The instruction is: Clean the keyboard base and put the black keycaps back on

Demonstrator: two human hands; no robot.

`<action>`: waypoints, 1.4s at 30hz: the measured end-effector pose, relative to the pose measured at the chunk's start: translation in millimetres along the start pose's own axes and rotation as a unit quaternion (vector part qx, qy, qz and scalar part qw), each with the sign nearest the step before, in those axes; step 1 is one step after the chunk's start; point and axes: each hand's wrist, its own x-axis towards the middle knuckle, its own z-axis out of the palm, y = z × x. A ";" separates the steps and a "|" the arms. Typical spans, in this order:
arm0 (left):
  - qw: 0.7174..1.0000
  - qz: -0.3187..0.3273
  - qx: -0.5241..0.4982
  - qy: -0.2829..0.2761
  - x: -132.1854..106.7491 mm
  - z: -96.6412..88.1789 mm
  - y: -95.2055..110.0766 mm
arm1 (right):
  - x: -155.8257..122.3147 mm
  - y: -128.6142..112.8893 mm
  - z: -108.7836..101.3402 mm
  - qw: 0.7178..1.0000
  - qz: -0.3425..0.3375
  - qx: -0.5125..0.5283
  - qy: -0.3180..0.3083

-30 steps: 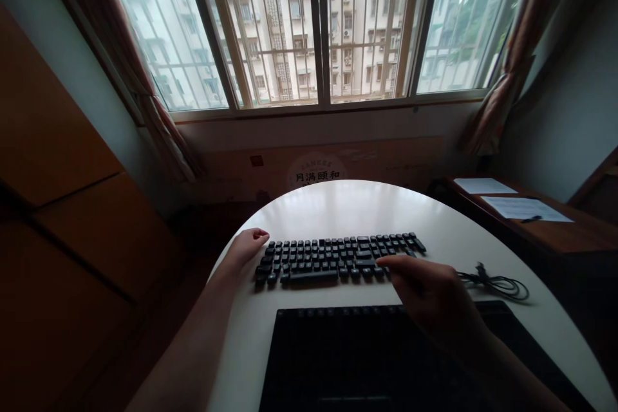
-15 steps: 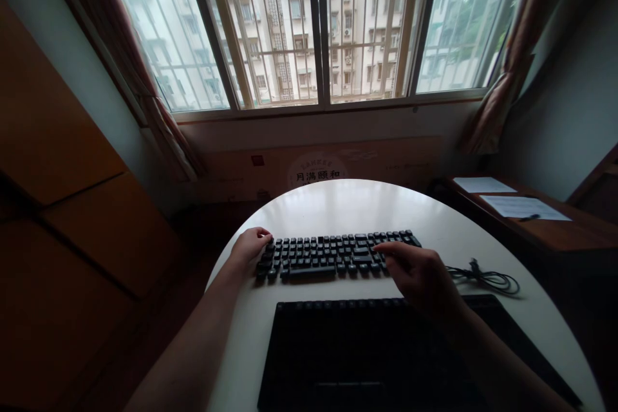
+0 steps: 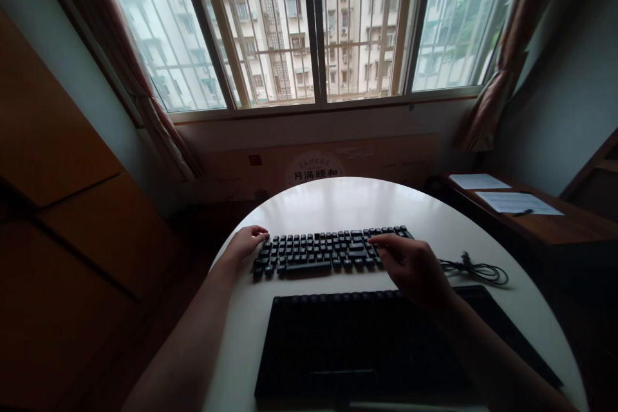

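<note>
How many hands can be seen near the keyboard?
2. The left hand is at the left end of the keyboard; the right hand is over its right part. No other hand shows.

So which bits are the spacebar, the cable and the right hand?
Spacebar (image 3: 309, 268): head view, the middle of the long key.
Cable (image 3: 471, 266): head view, where its strands bunch together.
Right hand (image 3: 411, 265): head view, the back of the hand.
</note>
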 end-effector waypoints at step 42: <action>0.971 0.033 0.231 0.053 0.5 12.0 1.3 | 0.4 3.1 4.9 0.988 -0.089 0.005 -0.123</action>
